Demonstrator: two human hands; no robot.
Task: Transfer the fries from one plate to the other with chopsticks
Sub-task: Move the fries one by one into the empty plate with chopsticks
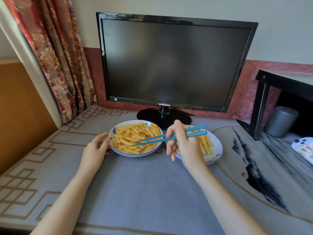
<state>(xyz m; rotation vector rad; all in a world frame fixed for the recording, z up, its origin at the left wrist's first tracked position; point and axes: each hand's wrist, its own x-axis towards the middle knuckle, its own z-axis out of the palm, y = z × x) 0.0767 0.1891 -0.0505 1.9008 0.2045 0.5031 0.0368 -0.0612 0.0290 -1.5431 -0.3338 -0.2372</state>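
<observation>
Head view: right-hand fingers (176,127) are clamped on the teal chopsticks (157,139), thumb and index on top, the lower fingers curled loosely underneath. The sticks run out level toward the left side of the monitor (176,61). Tips are a little apart and sit low over the fries (135,134). No fry visibly pinched; can't tell if the tips touch the pile.

Progress, my read:
- Full plate (133,156) sits on the bench (144,184), just in front of the monitor stand and slightly to its left. It's heaped and holds the bulk of the fries.
- Second plate (218,150) is in front of the stand to the right, just beside the first. It has a small batch (205,143), partly hidden behind the right hand (184,146).
- If the transfer runs from the full plate to the other, it's early: a handful done, most left.
- Current step looks like lining up the next pick.

Pose:
- Right forearm comes in from the near edge, wrist raised over the second plate.
- Left hand (94,148) is left of the monitor, fingers relaxed, tips resting against the full plate's rim. Looks like steadying it, not gripping.
</observation>
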